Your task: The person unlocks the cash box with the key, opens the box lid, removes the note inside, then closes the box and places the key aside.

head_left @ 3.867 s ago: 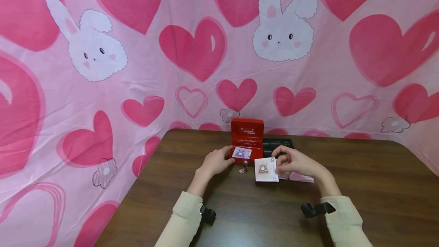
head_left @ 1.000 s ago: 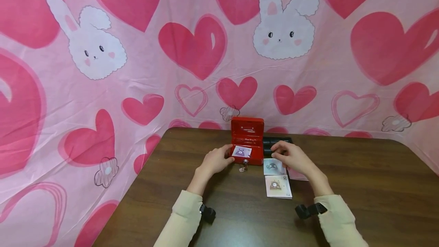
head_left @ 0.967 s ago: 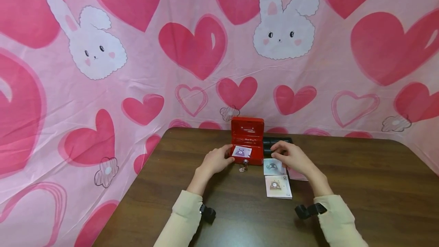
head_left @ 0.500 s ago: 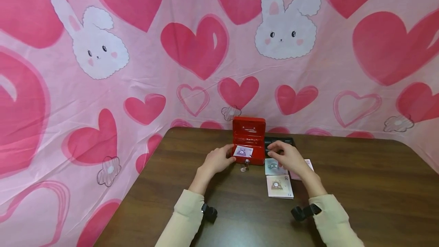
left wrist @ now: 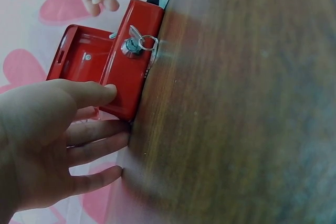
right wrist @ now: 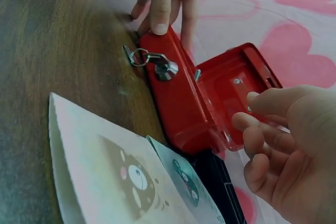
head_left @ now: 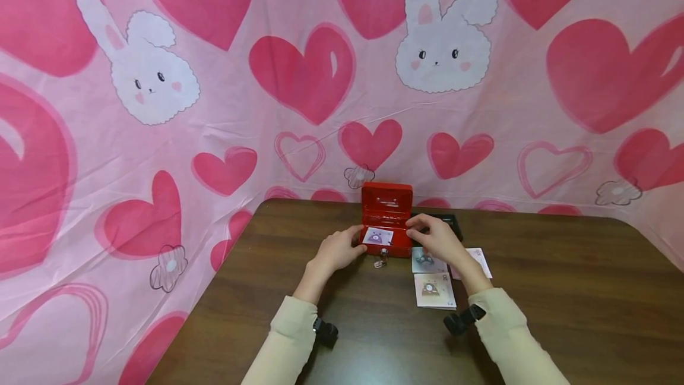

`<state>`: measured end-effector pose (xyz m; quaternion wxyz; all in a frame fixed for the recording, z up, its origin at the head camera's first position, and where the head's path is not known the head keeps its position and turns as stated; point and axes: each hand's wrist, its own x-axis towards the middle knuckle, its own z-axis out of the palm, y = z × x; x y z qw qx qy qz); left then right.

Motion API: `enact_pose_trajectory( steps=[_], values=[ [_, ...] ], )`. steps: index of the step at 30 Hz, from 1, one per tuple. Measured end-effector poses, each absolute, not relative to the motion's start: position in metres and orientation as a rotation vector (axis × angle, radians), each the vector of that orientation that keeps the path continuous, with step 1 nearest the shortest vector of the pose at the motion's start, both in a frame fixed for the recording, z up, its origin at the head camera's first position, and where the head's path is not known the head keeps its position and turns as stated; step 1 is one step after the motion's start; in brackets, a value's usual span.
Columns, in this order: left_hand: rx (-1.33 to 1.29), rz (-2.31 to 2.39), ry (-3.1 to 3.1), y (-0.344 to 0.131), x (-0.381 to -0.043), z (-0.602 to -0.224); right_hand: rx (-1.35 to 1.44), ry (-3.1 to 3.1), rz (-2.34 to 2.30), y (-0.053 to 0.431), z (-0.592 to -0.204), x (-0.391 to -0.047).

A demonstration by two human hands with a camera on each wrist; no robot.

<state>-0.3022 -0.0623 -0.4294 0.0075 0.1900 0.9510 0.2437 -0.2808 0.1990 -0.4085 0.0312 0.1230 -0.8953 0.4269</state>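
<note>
Now left hand (head_left: 336, 251) grips red box (head_left: 387, 221) edge; right hand (head_left: 438, 241) free alongside.

Indoor nook (heart-print cloth (head_left: 369, 88)), brown table (head_left: 385, 325)

Both forearms angle forward and inward. Left arm (head_left: 280, 340) in a cream, long cloth sleeve; bare wrist; left hand (head_left: 338, 251) palm inward, thumb (left wrist: 93, 94) nearly straight, fingers (left wrist: 97, 136) spread and extended. Right arm (head_left: 507, 328) sleeved alike, angled to the person's left; right hand (head_left: 438, 239) raised, wrist bare, fingers (right wrist: 266, 139) loosely bent, thumb extended with its tip near the index fingertip, slight gap between.
</note>
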Motion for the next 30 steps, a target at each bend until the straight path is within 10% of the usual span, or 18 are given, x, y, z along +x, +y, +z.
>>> enact_pose_trajectory(
  steps=[30],
  values=[
    [0.598,0.808,2.949,-0.064,-0.302,-0.428,0.322,-2.955,1.069,0.172,-0.415,-0.315]
  ],
)
